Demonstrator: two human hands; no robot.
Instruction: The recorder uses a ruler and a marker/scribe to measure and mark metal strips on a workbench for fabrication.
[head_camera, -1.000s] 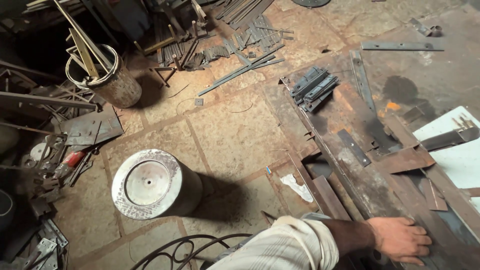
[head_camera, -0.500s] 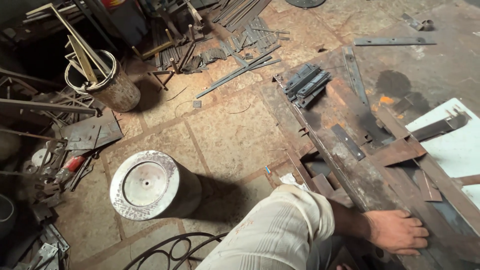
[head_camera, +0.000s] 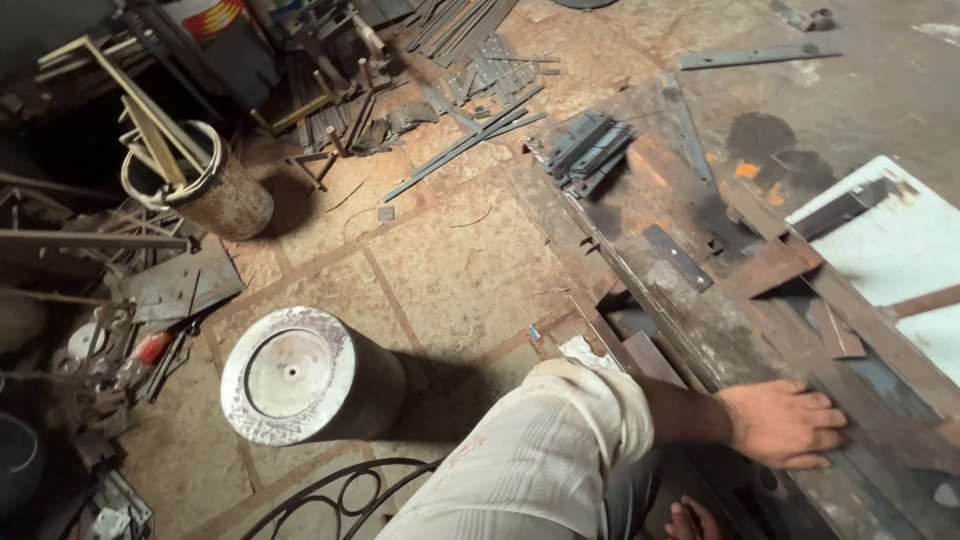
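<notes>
The right hand (head_camera: 785, 425) lies flat and open, gripping nothing, palm down on the rusty steel frame (head_camera: 660, 300) on the floor. It seems to be steadying the frame. Lifting a bar would require the fingers to close around it.

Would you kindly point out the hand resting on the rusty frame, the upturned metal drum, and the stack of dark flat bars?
Hand (head_camera: 785, 425), head view, back of the hand.
Metal drum (head_camera: 290, 375), head view, round top face.
Stack of flat bars (head_camera: 590, 150), head view, middle of the pile.
</notes>
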